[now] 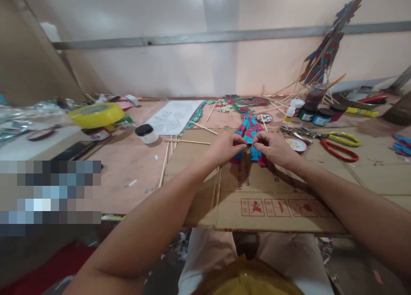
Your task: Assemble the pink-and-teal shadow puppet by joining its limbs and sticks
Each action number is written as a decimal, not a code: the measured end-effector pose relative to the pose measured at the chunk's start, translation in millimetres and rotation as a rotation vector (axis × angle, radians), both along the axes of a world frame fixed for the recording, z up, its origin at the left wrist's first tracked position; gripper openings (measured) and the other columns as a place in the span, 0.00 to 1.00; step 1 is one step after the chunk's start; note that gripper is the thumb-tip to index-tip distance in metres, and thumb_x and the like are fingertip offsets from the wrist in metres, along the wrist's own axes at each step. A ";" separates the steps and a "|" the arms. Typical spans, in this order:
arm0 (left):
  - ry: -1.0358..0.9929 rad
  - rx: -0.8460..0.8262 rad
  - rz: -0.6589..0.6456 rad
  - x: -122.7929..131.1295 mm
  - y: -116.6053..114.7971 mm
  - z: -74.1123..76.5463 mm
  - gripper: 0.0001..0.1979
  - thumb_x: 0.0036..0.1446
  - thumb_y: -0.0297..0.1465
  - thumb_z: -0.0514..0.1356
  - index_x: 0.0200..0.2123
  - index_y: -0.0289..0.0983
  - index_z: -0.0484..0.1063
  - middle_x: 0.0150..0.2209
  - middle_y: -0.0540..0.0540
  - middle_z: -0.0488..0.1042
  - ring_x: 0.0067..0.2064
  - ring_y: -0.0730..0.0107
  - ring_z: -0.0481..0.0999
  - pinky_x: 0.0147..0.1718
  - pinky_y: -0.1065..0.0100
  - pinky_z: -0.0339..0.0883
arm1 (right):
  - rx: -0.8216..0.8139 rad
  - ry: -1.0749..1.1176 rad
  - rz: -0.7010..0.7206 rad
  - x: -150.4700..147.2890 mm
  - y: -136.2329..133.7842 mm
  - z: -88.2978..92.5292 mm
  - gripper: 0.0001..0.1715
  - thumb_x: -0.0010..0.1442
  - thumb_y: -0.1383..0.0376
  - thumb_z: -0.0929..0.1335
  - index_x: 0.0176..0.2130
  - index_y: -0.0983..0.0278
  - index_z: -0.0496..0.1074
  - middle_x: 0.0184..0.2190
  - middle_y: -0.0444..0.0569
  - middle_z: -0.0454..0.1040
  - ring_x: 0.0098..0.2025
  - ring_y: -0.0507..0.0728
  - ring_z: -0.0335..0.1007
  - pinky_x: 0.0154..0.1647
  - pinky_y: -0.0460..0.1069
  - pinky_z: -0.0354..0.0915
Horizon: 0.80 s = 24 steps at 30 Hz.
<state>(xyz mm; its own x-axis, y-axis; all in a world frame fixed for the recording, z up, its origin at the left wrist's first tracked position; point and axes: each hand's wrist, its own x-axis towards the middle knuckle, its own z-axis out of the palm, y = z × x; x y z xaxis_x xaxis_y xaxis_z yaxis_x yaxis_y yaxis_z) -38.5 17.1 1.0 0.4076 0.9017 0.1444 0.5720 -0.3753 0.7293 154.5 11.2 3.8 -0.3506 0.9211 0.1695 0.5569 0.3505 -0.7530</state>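
A flat, jointed-looking cut-out figure (248, 123), painted blue and magenta, lies on the cardboard sheet (199, 192) in front of me. My left hand (228, 148) is at its left side, thumb and forefinger pinched together at its middle. From the other side my right hand (276, 149) pinches at the same part, fingertips close to those of the left. Any small piece between the fingertips is too small to make out. The figure's two lower ends stick out below my hands. Just behind it sits a small lid with little bits (264, 118).
Scissors (340, 147), pliers (297, 134) and a dish of small beads (296, 145) lie right. Behind them stand paint jars (323, 116) and a cup holding painted sticks (316, 93). Left are wooden sticks (189, 141), a drawing sheet (175, 117), a black-lidded jar (147, 133) and yellow tape (96, 114).
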 end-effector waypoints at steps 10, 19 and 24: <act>-0.316 -0.217 -0.021 7.8 -5.1 3.1 0.07 0.48 0.32 0.61 0.29 0.34 0.75 0.27 0.50 0.74 0.29 0.74 0.69 0.33 0.71 0.62 | 0.020 0.066 0.081 -1.5 0.0 -4.2 0.06 0.54 0.63 0.64 0.30 0.63 0.67 0.23 0.41 0.66 0.24 0.50 0.60 0.26 0.46 0.56; -0.227 0.002 0.017 9.2 -3.8 -3.2 0.06 0.48 0.29 0.56 0.26 0.35 0.73 0.25 0.52 0.71 0.29 0.74 0.67 0.31 0.72 0.59 | 0.159 0.024 0.112 -1.9 -0.3 -8.4 0.05 0.55 0.65 0.65 0.31 0.64 0.68 0.24 0.42 0.66 0.25 0.49 0.57 0.27 0.45 0.54; -0.236 0.025 0.001 9.3 -4.2 -5.1 0.06 0.47 0.29 0.56 0.25 0.35 0.72 0.24 0.52 0.69 0.29 0.74 0.66 0.31 0.72 0.59 | 0.222 -0.009 0.096 -1.8 -2.2 -6.0 0.02 0.53 0.67 0.65 0.29 0.64 0.68 0.23 0.42 0.66 0.25 0.49 0.56 0.26 0.45 0.53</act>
